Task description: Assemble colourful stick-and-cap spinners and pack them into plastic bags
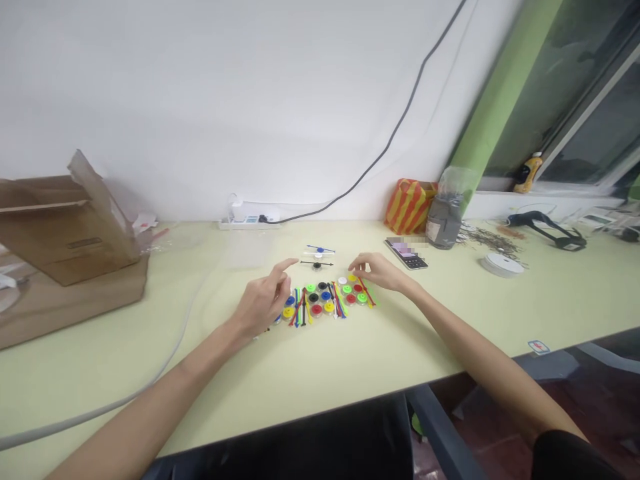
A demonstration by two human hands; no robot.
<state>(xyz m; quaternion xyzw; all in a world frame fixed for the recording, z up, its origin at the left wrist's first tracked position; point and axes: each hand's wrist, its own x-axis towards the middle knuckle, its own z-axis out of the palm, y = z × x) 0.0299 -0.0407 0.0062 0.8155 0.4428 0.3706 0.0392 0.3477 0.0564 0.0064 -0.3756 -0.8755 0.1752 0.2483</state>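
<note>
Several small round pieces in many colours [325,297] lie in a cluster on the pale table [350,360], mixed with thin coloured sticks [301,308]. Just behind them stand two assembled spinners: a black one [317,265] and a blue-and-white one [320,251]. My left hand [265,300] hovers over the left end of the cluster, forefinger stretched forward, other fingers loosely curled, nothing visible in it. My right hand [377,270] reaches to the cluster's right end, fingertips pinching down at a yellow piece [353,277].
A torn cardboard box [65,227] sits far left. A power strip [247,220] with a grey cable lies by the wall. A phone [406,253], a striped bag [409,205], a plastic bag of parts [445,220] and a white tape roll [501,263] stand at right.
</note>
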